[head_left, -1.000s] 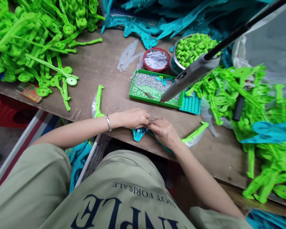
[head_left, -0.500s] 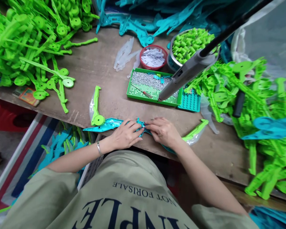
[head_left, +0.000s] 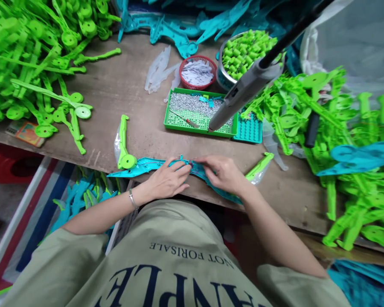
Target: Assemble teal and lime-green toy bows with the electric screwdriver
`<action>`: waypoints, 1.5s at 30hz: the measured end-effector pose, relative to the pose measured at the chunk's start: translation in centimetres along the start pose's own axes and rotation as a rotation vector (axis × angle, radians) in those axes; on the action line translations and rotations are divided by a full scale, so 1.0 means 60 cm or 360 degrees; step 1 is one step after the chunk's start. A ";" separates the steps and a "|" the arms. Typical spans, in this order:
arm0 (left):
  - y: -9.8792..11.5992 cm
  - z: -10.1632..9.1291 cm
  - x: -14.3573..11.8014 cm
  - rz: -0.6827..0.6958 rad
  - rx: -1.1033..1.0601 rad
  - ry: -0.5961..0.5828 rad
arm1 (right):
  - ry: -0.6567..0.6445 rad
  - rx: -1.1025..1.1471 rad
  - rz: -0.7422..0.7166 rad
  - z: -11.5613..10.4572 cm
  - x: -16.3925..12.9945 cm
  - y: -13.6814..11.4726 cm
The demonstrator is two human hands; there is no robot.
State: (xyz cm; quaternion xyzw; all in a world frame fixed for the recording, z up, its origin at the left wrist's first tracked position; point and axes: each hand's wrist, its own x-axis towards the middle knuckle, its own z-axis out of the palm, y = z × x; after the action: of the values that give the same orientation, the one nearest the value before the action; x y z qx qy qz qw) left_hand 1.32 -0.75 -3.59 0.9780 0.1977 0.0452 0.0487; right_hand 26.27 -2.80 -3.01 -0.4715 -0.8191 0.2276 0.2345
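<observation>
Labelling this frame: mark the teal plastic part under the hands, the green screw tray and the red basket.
teal plastic part (head_left: 137,167), head view, on its bare left end.
green screw tray (head_left: 179,123), head view, on its front-left floor.
red basket (head_left: 192,59), head view, on its left rim.

A: The teal blade part is glossy moulded plastic, like the green one beside it.

B: The counter is bare, scuffed, matt wood. The bowl looks like shiny metal, the screw tray matt green plastic, and the bracelet polished metal.
</observation>
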 end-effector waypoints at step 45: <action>-0.016 0.029 -0.018 -0.0086 -0.0108 0.0104 | 0.0328 -0.0340 0.0108 0.026 -0.108 -0.041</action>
State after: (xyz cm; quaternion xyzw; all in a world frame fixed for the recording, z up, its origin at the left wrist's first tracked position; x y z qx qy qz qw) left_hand 0.12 -0.43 -5.48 0.9681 0.2239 0.0824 0.0766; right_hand 26.57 -9.82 -3.89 -0.5420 -0.7938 0.0973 0.2582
